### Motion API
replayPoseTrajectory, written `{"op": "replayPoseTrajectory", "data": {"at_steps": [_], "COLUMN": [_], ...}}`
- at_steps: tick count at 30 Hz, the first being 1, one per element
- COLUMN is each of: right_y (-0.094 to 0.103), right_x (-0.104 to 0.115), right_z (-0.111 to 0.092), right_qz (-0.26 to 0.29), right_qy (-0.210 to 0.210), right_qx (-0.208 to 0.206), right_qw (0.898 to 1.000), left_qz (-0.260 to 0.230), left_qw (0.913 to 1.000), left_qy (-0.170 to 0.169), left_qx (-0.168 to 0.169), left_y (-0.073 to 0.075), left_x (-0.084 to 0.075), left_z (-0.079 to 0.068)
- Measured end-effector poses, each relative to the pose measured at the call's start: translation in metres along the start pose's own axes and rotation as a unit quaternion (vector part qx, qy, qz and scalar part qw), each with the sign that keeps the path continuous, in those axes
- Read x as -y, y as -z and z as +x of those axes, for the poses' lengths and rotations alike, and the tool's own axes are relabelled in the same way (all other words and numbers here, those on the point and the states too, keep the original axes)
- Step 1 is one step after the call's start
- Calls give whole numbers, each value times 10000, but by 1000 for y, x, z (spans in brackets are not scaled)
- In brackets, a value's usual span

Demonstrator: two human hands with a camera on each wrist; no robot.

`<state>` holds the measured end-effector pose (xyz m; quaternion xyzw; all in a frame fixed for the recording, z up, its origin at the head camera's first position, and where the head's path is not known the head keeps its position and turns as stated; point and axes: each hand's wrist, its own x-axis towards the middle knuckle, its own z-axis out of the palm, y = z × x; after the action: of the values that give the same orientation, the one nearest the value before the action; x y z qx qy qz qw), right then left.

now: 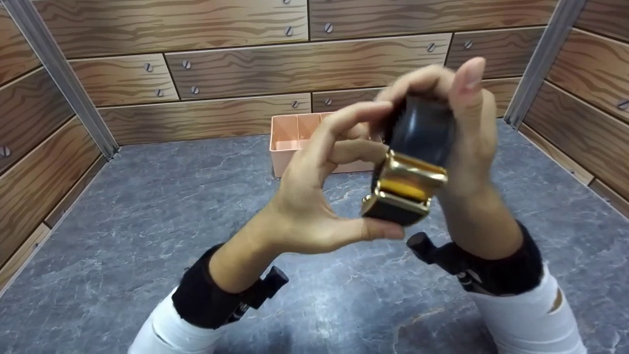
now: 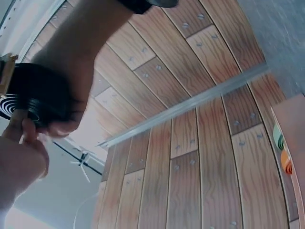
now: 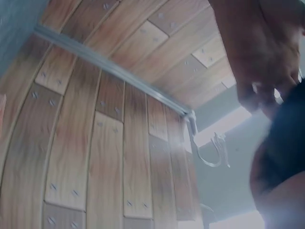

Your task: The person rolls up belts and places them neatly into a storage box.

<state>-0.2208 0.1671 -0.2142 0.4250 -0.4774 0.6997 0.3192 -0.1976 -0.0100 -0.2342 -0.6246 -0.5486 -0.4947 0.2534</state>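
A black belt (image 1: 426, 130), rolled into a coil with its gold buckle (image 1: 410, 179) facing me, is held up above the table. My left hand (image 1: 309, 206) grips it from the left, fingers behind the coil and thumb under the buckle. From the right, my right hand (image 1: 469, 137) holds the coil with its thumb raised. In the left wrist view, fingertips of the left hand (image 2: 24, 157) touch the coil's spiral side. The belt (image 3: 290, 133) appears only as a dark shape in the right wrist view, partly covered by fingers.
Behind the hands, a pink compartment box (image 1: 282, 160) stands on the grey marbled table (image 1: 172, 206). A green roll (image 2: 278, 137) and an orange roll (image 2: 286, 162) show beside a pink wall in the left wrist view. Wood-patterned panels (image 1: 236, 73) enclose the table.
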Motion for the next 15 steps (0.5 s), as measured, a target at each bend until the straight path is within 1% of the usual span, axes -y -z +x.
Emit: {"op": "replayPoseTrajectory", "data": {"at_steps": [1,2,3,4,5,6,7,8,9,10,11,12,13,14,15], "right_y": [2,4,6,9,13,17,21,24,26,27,27,26,25,23,21], "right_x": [2,4,6,8,10,14,17,21,26,30,33,36,38,39,38], "right_z": [2,4,6,8,10,11,11,11,10,9,7,6,4,3,2], "right_qz": [-145,-323,-534,-779,-925,-1165,-1544,-1967,-2453,-2967,-3496,-4070,-4589,-4977,-5281], "right_qy": [78,148,223,237,136,11,-152,-311,-435,-534,-579,-522,-409,-256,-82], "right_qx": [127,246,366,473,603,764,966,1158,1346,1536,1704,1844,1935,1949,1948], "right_qw": [9998,9991,9977,9956,9938,9903,9832,9731,9591,9410,9194,8931,8662,8448,8265], "left_qz": [521,1100,1676,2344,2938,3485,3880,4197,4438,4634,4760,4854,4903,4923,4931], "left_qw": [9985,9932,9839,9683,9497,9287,9106,8944,8811,8695,8617,8554,8519,8504,8498], "left_qy": [-175,-382,-600,-831,-1040,-1220,-1379,-1507,-1600,-1681,-1739,-1791,-1827,-1841,-1844], "left_qx": [-48,-90,-151,-233,-307,-350,-361,-349,-331,-301,-266,-232,-221,-228,-255], "left_y": [1,2,3,4,4,5,5,5,5,5,5,5,5,6,6], "left_x": [2,5,7,10,13,16,19,22,24,26,27,29,30,31,33], "left_z": [-1,-3,-4,-4,-5,-6,-6,-7,-7,-7,-7,-8,-8,-8,-8]}}
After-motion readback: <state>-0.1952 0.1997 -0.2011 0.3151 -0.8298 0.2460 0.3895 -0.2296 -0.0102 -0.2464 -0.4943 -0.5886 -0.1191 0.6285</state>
